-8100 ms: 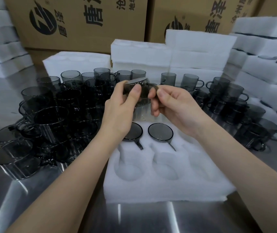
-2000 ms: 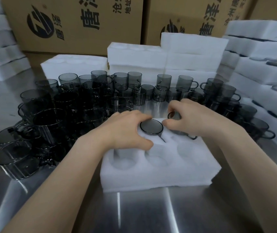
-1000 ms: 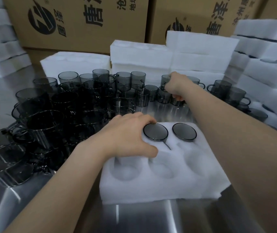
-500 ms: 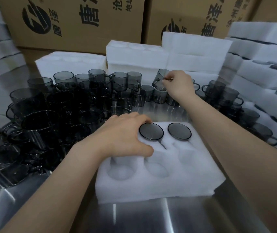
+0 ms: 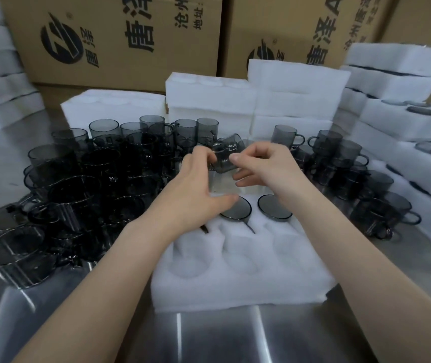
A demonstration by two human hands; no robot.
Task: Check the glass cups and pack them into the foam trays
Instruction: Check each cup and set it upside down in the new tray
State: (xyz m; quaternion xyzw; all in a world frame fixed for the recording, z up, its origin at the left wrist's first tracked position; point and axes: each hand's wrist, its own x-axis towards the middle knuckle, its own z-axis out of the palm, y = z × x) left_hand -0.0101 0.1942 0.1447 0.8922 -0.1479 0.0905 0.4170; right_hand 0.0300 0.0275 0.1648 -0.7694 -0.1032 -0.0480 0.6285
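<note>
Glass cup (image 5: 226, 154): smoky, cylindrical, tilted.

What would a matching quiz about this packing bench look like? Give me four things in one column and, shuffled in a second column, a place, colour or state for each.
Things:
1. held cup
2. front foam tray
3. cardboard boxes
4. loose cups

Descriptions:
A. white, near row of pockets empty
B. brown with black print, at the back
C. dark, crowded on the metal table
D. tilted in the air, pinched from both sides

Pairs: 1-D, 2-A, 3-B, 4-C
</note>
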